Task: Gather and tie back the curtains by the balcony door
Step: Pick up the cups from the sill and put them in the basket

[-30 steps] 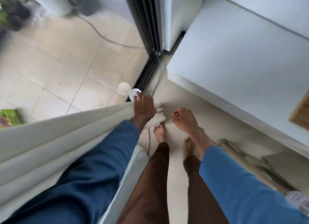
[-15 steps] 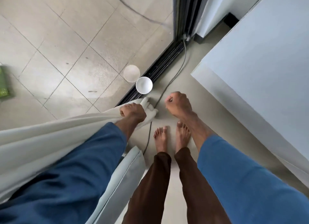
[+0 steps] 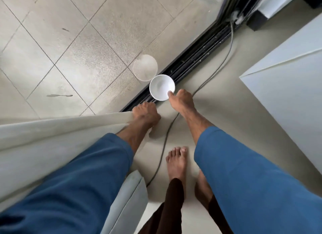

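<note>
The cream curtain (image 3: 57, 137) stretches in gathered folds from the left edge toward the middle. My left hand (image 3: 146, 114) grips its lower end in a closed fist, just in front of the black door track (image 3: 196, 66). My right hand (image 3: 182, 101) reaches forward to a small white bowl (image 3: 161, 89) that sits on the floor against the track. Its thumb lies on the bowl's near rim, and the other fingers are hidden beneath the hand.
A grey cable (image 3: 167, 134) runs along the floor between my hands and past my bare feet (image 3: 176, 162). A white cabinet (image 3: 287, 87) stands at the right. A pale cushion (image 3: 129, 200) lies at bottom centre. The glass door (image 3: 145, 69) reflects the bowl.
My right hand has moved forward from a loose fist beside the curtain's end to the bowl's rim. My left hand keeps its grip on the curtain. The view has tilted further down.
</note>
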Demonstrator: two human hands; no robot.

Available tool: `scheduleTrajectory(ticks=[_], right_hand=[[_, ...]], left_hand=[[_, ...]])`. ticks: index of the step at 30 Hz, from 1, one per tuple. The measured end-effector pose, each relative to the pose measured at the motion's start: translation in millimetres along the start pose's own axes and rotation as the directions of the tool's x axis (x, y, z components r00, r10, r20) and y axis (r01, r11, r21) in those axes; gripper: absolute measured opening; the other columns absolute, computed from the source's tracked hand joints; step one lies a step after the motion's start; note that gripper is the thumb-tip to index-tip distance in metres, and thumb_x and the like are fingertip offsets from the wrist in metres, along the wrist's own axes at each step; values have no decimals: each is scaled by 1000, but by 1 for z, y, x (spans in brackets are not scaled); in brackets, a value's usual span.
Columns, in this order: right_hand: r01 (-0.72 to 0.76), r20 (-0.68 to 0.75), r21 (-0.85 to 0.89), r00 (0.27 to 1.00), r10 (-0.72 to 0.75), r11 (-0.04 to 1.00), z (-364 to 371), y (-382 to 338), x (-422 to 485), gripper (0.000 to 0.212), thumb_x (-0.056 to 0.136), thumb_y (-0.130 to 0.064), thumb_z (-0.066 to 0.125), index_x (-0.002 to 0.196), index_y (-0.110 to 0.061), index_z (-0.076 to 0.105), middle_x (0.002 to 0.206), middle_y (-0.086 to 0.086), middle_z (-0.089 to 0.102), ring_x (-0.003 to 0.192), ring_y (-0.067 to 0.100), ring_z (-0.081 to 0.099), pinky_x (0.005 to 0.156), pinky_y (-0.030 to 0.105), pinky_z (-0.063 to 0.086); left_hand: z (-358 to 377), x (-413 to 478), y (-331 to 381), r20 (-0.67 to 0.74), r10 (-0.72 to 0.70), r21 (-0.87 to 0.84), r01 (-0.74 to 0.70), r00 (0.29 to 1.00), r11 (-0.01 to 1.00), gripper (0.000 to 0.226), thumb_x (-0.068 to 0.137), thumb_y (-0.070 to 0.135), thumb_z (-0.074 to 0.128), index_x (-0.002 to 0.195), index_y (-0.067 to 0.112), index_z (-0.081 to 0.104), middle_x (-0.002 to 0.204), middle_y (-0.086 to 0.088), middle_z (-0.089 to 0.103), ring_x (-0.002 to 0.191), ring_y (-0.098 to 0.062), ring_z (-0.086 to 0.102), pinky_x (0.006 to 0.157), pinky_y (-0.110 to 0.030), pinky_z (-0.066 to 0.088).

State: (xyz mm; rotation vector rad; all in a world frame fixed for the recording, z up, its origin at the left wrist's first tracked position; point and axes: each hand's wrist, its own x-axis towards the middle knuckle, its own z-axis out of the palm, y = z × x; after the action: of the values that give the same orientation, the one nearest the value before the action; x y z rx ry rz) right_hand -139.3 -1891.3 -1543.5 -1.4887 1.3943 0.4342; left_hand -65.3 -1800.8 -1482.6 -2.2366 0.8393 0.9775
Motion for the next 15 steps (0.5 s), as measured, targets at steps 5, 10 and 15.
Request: scheduleTrajectory(ticks=[5,10,15], right_hand=[[-95,19,92,995,93,991,22,-10,32,49,95,-40,50,121,0,65,106,17,76,97,31,73,82,38,60],[-126,40,106,992,122,986,15,-8,31,38,89,-18,52,121,-1,65,108,15,75,103,32,70,74,30,54],[-183,30,203,983,180,962,-14,8,-19,44,87,-24,51,124,-2,62,111,16,74,104,32,68,80,32,53]], left_hand=[[6,24,3,10,4,-28,-4,1000,1000,37,90,27,60,123,10,62,128,-10,62,119,-32,60,85,-35,44],[-4,26,6,24,1,-45,0,1000,999,40,90,26,57,128,12,59,134,-10,58,125,-32,55,95,-37,44],[-16,-14,5,-11,36,-127,-37,999,991,36,90,29,60,120,9,62,125,-15,63,115,-37,61,88,-39,49]])
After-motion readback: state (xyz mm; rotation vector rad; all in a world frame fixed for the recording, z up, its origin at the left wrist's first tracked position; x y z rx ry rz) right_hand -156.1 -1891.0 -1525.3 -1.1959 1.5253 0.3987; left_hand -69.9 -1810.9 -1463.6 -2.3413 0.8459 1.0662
